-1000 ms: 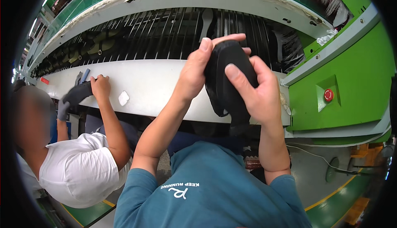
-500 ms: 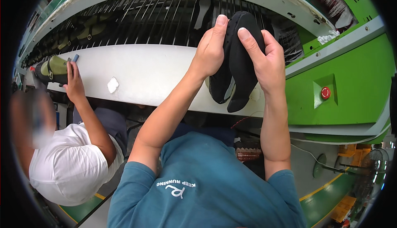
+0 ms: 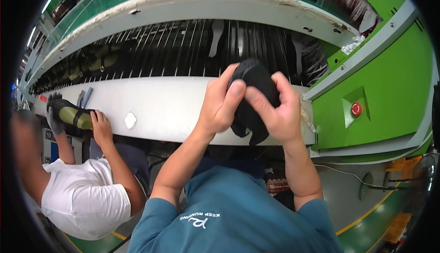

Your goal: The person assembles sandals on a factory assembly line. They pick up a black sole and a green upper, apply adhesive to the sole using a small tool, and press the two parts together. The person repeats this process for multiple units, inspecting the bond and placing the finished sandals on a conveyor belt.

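A black sock [image 3: 252,97] is bunched between both my hands above the white ledge [image 3: 174,111] of the machine. My left hand [image 3: 221,102] grips its left side with the thumb on top. My right hand [image 3: 275,111] grips its right side, fingers wrapped over the cloth. The sock's lower end hangs below my hands. Behind it runs a row of upright metal forms [image 3: 183,49] in the dark opening of the machine.
To my left a co-worker in a white shirt [image 3: 87,198] holds an olive and black sock [image 3: 73,115] on the ledge. A small white scrap [image 3: 130,120] lies on the ledge. The green machine housing [image 3: 380,88] with a red button [image 3: 356,109] stands at the right.
My hands have come down and nearer with the black sock, bunching it up. The co-worker's hand has moved along the ledge and now holds an olive sock.
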